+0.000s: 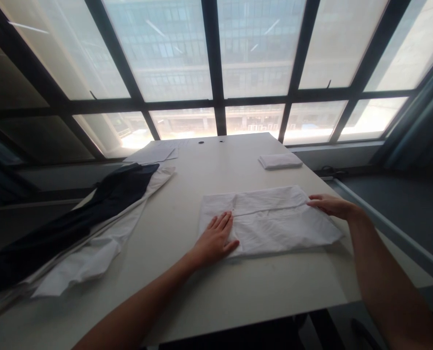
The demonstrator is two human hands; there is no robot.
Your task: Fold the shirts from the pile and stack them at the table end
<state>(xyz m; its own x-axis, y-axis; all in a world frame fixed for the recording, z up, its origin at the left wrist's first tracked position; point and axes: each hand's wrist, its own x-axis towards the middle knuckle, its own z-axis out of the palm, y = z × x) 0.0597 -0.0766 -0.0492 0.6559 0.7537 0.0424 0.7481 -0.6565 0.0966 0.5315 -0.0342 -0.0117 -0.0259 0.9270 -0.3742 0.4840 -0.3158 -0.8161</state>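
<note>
A white garment (270, 226), folded into a wide rectangle with creases and a fold line across it, lies on the table in front of me. My left hand (218, 238) rests flat on its left part, fingers stretched out and thumb apart. At the garment's right edge, my right hand (331, 205) has its fingers closed on the fabric near the upper corner; its thumb is mostly hidden. Whether the garment is a shirt I cannot tell for certain.
A small folded white cloth (281, 161) lies farther back on the white table (187, 301). Dark clothing (103, 204) and white clothing (92, 260) hang over the left side. Papers (152, 154) lie at the back left, before the large windows (158, 48).
</note>
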